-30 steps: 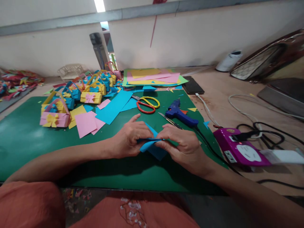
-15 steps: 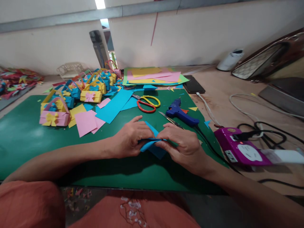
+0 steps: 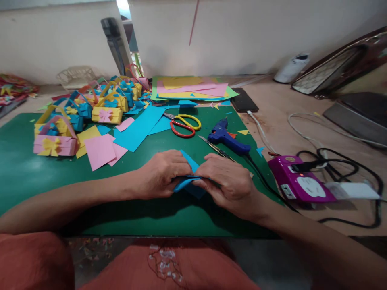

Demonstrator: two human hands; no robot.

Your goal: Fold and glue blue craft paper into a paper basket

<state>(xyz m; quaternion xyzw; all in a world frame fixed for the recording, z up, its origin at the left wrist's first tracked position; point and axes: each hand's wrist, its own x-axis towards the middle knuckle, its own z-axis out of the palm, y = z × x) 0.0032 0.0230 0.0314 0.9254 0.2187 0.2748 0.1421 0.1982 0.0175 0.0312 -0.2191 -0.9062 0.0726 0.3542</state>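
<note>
A folded piece of blue paper (image 3: 184,183) is held just above the green mat (image 3: 130,217). My left hand (image 3: 165,173) grips its left side, fingers curled over it. My right hand (image 3: 226,181) pinches the right side between thumb and fingers. Part of the paper is hidden behind the hands. Beyond my right hand lie a craft knife (image 3: 216,148) and a blue glue gun (image 3: 228,139). Scissors with red and yellow handles (image 3: 186,125) rest behind the paper, beside flat blue sheets (image 3: 140,129).
Small paper baskets with bows (image 3: 56,145) crowd the left back, near pink paper pieces (image 3: 101,151). Coloured sheets (image 3: 193,88) are stacked at the back. A phone (image 3: 244,100) is on a white cable. On the right are a purple power strip (image 3: 302,181) and black cords.
Both hands keep their hold on the blue paper, with the left fingers now curled in more. The whole view has shifted slightly, so everything appears higher and more to the left.
</note>
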